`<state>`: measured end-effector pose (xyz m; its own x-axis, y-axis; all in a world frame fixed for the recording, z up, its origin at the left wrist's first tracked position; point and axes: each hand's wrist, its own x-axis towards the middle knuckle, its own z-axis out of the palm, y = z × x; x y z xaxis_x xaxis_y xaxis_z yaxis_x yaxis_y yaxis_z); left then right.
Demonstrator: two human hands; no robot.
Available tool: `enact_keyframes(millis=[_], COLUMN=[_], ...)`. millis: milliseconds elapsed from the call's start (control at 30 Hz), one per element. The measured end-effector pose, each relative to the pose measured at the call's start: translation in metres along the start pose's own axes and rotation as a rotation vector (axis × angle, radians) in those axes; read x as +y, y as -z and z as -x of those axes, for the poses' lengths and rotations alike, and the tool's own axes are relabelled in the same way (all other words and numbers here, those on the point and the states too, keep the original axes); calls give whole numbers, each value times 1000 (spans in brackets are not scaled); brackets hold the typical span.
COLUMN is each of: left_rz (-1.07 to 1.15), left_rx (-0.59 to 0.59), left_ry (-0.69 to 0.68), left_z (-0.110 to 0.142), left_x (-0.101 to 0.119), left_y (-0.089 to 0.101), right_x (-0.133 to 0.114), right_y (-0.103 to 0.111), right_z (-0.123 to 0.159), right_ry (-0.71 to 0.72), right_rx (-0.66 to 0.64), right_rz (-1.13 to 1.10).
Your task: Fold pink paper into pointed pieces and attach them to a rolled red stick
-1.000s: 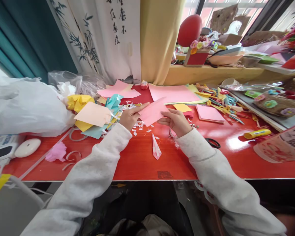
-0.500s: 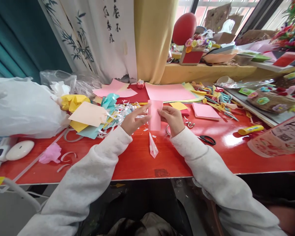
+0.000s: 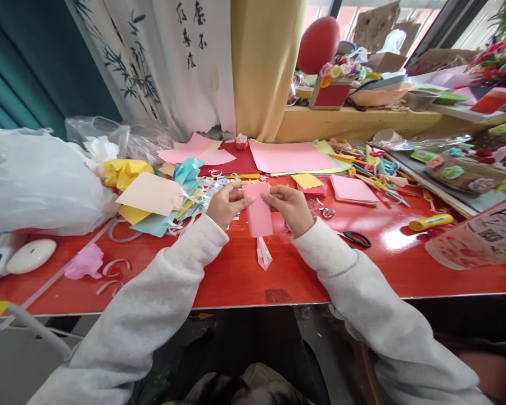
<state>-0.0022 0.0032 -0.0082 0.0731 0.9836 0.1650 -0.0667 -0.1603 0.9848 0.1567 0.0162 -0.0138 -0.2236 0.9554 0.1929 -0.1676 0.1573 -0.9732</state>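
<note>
Strip of pink paper [image 3: 260, 220] up in both hands, above the middle of the red worktop [image 3: 231, 284], its long sides running front to back. Left hand [image 3: 223, 205]: thumb laid on the face of the strip by its left edge, other fingers bent behind or alongside; a pinch, by the look of it. Right hand [image 3: 294, 209]: thumb and forefinger nip the upper right edge, remaining fingers curled, tips partly hidden.

Progress, as far as it shows: strip is narrow and straight-edged, probably a sheet doubled over once. Fold line too small to make out; cannot tell whether it is pressed flat. No further creases visible on its face, so I judge this piece to be at an early stage.

One folded pink piece [image 3: 264, 257], pointed and creased, lies on the worktop nearer the front edge; its far end is hidden behind the strip. Reads as already worked. Whether the two belong together, cannot tell.

Stock not yet worked, I judge: pink squares [image 3: 353, 190] in a low, flat pile to the right; yellow square [image 3: 307, 180] left of them, on top of red paper [image 3: 314, 192]; large pink sheet [image 3: 290, 156] at the back. White scraps [image 3: 214, 188] beyond the left hand suggest cutting. Scissors [image 3: 357, 239] near the right sleeve [image 3: 333, 247], in neither hand.
</note>
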Motion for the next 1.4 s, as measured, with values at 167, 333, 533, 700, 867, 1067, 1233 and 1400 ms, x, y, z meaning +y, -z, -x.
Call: enact_keyframes(millis=[167, 333, 533, 700, 867, 1067, 1233, 1400], left_rz=[16, 58, 29, -35, -78, -72, -84, -23], left_rx=[-18, 21, -4, 62, 91, 66, 73, -90], left_ry=[88, 71, 50, 20, -10, -41, -33, 86], left_z=[0, 0, 3, 2, 2, 2, 2, 4], left_x=[-1, -3, 3, 2, -3, -7, -7, -6], left_y=[0, -1, -3, -2, -2, -3, -6, -7], right_x=[3, 2, 4, 6, 6, 6, 5, 2], right_y=[3, 3, 5, 4, 2, 4, 4, 6], right_z=[-1, -1, -1, -1, 1, 2, 3, 3], right_ry=[34, 38, 94, 102, 83, 131, 146, 123], right_rx=[34, -20, -12, -34, -53, -1, 30, 123], right_rz=[60, 97, 235, 278, 223, 332, 370, 284])
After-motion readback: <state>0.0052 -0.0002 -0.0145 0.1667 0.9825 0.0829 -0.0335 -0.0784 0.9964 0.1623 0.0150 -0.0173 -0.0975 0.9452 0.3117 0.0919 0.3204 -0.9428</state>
